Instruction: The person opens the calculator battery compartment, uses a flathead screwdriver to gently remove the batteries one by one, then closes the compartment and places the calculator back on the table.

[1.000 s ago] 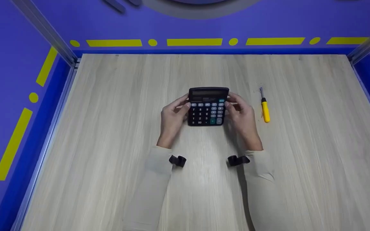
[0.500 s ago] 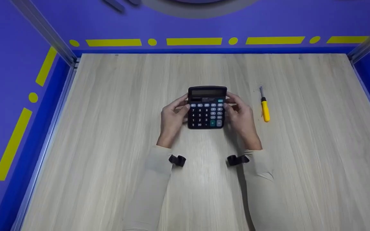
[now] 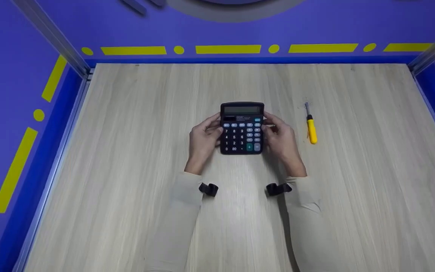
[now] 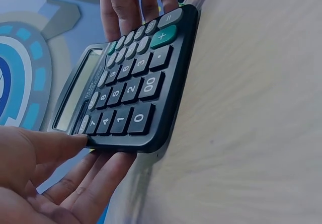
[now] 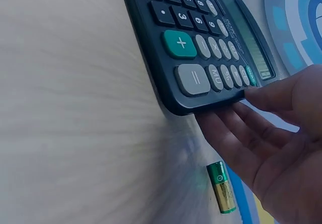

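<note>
A black calculator (image 3: 242, 128) with grey, black and green keys is held level between two hands in the head view, its keys and display facing up. My left hand (image 3: 204, 139) grips the left edge, thumb on top and fingers underneath. At the right edge, my right hand (image 3: 281, 139) holds it the same way. In the left wrist view the calculator (image 4: 131, 83) is tilted, with the left thumb (image 4: 55, 144) at its near side. The right wrist view shows the right fingers (image 5: 236, 138) below the calculator's corner.
A yellow-handled screwdriver (image 3: 312, 130) lies on the wooden table (image 3: 364, 170), right of the right hand. A green and gold battery (image 5: 221, 186) shows in the right wrist view beyond the right fingers. Blue walls (image 3: 236, 34) border the table.
The calculator has tilted so its face turns more up toward the head camera, and its lower edge has come nearer. The right hand has shifted slightly left with it.
</note>
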Motion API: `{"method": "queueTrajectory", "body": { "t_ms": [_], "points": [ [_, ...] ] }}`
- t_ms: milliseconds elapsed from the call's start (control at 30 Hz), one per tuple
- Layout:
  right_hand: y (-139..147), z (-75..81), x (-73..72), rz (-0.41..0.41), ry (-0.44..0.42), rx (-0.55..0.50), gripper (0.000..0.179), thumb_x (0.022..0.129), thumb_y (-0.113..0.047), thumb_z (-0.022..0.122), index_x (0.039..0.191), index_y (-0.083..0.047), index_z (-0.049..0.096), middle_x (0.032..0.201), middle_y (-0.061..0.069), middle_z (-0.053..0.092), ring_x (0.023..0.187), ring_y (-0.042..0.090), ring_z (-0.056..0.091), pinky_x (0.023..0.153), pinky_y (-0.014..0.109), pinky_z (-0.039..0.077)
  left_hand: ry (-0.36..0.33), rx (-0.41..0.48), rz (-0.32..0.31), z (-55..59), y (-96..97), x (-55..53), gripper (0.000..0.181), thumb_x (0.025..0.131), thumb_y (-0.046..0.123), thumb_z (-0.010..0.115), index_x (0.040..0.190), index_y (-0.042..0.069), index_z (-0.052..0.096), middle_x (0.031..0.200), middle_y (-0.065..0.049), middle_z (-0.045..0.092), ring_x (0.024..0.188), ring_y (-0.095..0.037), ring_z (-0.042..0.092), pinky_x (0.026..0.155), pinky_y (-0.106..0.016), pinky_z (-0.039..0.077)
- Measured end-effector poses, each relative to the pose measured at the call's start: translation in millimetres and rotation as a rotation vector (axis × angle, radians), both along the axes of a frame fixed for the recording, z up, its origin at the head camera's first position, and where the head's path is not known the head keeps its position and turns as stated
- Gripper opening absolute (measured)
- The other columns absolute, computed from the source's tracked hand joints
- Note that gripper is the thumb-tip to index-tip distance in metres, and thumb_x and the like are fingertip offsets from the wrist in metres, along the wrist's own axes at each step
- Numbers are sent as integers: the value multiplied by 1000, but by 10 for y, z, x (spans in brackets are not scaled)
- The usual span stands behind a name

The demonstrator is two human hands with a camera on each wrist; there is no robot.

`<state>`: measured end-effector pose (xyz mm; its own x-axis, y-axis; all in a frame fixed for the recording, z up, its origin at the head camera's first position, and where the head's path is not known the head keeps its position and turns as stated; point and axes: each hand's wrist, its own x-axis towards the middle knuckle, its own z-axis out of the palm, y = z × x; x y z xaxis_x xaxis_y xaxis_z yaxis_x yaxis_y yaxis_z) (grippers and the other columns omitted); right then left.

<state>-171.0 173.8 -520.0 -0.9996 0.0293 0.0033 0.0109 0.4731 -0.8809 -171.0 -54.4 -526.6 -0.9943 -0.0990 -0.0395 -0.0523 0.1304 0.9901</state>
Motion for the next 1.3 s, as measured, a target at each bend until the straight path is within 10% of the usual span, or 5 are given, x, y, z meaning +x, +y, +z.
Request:
{"method": "queueTrajectory", "body": {
  "t_ms": [667,1300],
  "points": [
    [-76,-27,-31,19,-111,21,48,108,-1,58,155,2,50,143,22,61,125,32,63,105,42,54,7,-181,-19,-77,24,-20,51,95,-12,69,142,7,68,136,-15,70,105,-21,76,79,-25,62],
    [-73,-27,-38,23,-135,55,46,107,-1,58,152,3,52,143,22,61,124,32,63,106,42,52,-21,-169,5,-114,42,-12,49,94,-11,71,138,11,71,133,-13,72,106,-19,76,81,-22,61]
  ]
}}
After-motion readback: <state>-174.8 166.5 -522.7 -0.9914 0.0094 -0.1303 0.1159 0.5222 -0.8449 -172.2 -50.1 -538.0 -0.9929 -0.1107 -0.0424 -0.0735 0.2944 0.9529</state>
